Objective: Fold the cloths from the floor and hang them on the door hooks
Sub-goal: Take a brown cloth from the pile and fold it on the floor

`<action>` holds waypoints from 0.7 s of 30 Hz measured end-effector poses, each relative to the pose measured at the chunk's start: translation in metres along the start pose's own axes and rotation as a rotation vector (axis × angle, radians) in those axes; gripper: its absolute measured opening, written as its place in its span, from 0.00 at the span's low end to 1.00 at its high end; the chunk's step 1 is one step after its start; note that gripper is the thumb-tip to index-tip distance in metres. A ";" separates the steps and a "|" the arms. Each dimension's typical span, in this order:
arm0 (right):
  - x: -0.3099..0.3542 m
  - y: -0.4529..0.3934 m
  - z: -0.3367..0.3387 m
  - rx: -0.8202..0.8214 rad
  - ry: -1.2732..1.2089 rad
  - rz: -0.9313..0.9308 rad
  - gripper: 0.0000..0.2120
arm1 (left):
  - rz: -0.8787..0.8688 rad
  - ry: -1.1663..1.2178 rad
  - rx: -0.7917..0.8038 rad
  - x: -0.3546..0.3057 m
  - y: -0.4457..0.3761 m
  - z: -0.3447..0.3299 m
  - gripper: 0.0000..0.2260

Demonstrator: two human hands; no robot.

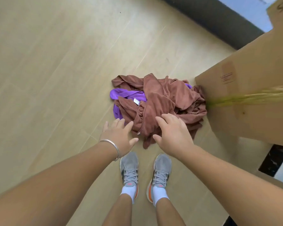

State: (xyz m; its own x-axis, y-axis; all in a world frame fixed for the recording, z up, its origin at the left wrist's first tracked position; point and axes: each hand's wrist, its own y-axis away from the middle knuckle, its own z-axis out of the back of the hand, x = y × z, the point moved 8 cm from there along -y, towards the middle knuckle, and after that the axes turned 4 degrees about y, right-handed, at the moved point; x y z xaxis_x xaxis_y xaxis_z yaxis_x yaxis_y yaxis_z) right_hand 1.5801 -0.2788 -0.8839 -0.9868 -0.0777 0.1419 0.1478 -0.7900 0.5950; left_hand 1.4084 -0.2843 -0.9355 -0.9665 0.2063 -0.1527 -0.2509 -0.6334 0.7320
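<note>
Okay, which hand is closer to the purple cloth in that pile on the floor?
Left. The left hand reaches in just below the purple cloth, its fingertips near the cloth's lower edge. The right hand is over the brown cloth, farther to the right.

**What the person wears**

Bare forearms without sleeves. A thin silver bangle circles the left wrist. Grey lace-up trainers with orange soles, pink tongue marks and dark side stripes, over white ankle socks.

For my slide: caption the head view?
Both open hands, left and right, reach toward brown cloths piled on floor.
</note>
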 end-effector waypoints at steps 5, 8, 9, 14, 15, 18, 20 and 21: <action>0.001 -0.088 -0.082 0.007 0.118 0.156 0.31 | -0.014 0.067 -0.010 0.000 -0.080 -0.083 0.30; 0.000 -0.136 -0.127 -0.019 0.236 0.298 0.30 | -0.028 0.067 -0.070 -0.001 -0.123 -0.131 0.29; 0.000 -0.149 -0.140 -0.024 0.266 0.350 0.28 | -0.031 0.053 -0.098 0.000 -0.134 -0.144 0.29; 0.003 -0.183 -0.180 -0.080 0.383 0.515 0.20 | 0.015 0.004 -0.206 0.013 -0.170 -0.177 0.25; 0.003 -0.184 -0.182 -0.106 0.394 0.520 0.18 | 0.017 0.008 -0.240 0.015 -0.173 -0.177 0.21; 0.001 -0.178 -0.171 -0.185 0.376 0.499 0.11 | 0.026 0.087 -0.349 0.019 -0.171 -0.163 0.11; -0.002 -0.168 -0.156 -0.207 0.376 0.483 0.10 | 0.034 0.142 -0.376 0.019 -0.161 -0.151 0.10; -0.002 -0.162 -0.146 -0.221 0.363 0.479 0.10 | 0.032 0.178 -0.381 0.020 -0.153 -0.144 0.10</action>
State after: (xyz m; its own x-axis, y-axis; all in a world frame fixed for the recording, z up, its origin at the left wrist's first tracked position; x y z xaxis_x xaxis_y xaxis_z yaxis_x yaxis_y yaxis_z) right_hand 1.5487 -0.2393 -1.0960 -0.7800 -0.6236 0.0512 0.5990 -0.7206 0.3491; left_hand 1.4199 -0.2906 -1.1465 -0.9600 0.0709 -0.2709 -0.1902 -0.8750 0.4452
